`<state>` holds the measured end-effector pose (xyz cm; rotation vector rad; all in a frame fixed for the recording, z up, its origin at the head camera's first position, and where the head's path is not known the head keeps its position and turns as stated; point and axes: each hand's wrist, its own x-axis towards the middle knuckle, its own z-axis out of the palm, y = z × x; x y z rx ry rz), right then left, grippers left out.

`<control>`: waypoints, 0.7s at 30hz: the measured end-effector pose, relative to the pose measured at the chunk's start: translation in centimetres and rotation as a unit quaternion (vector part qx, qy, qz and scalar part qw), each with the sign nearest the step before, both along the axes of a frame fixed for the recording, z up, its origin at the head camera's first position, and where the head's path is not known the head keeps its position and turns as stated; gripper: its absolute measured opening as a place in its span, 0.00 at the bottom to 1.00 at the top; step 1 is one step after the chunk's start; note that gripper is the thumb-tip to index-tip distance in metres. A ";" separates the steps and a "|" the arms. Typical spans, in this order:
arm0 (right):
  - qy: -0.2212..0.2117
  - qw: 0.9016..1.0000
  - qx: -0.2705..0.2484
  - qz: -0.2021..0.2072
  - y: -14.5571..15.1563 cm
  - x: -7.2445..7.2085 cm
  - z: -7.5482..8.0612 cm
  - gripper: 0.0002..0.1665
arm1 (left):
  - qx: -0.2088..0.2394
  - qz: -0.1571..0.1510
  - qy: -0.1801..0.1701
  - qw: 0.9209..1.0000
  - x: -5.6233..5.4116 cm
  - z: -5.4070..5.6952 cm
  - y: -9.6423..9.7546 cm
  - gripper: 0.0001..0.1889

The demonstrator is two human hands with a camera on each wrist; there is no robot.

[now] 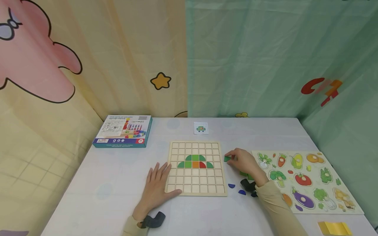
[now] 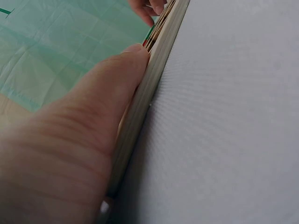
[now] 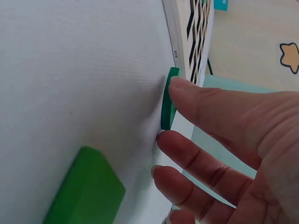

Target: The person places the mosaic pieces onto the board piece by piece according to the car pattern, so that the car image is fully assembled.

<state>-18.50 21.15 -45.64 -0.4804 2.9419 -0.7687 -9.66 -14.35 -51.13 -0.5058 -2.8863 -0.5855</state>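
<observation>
A wooden grid board (image 1: 203, 188) lies mid-table, with green, orange and red pieces set in its upper rows as a stepped dome. My left hand (image 1: 156, 187) rests at the board's left edge, fingers spread and thumb along the near left corner; the left wrist view has the thumb (image 2: 105, 86) against the board's side. To the right of the board, my right hand (image 1: 243, 161) pinches a dark green tile (image 1: 226, 158) between thumb and fingers. Close up, that tile (image 3: 169, 100) stands nearly on edge in the right wrist view, just over the tabletop.
Several blue half-round pieces (image 1: 231, 186) and green pieces (image 1: 243, 174) lie below my right wrist. A small pattern card (image 1: 200, 128) sits behind the board. At the back left is a flat box (image 1: 122, 131); on the right, a vegetable puzzle board (image 1: 317, 209) and a yellow block (image 1: 334, 228).
</observation>
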 end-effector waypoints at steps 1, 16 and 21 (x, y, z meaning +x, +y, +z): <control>-0.001 1.000 0.006 -0.001 0.0 0.0 0.0 0.14 | 0.000 0.000 -0.001 1.000 0.0 0.0 0.0 0.54; 0.013 1.000 0.028 0.001 0.1 1.5 0.1 0.12 | -0.007 0.002 -0.001 1.000 -0.2 -0.1 -0.1 0.54; 0.021 0.998 0.041 0.034 0.3 1.4 0.0 0.13 | -0.004 0.001 0.000 1.000 -0.2 -0.2 -0.1 0.54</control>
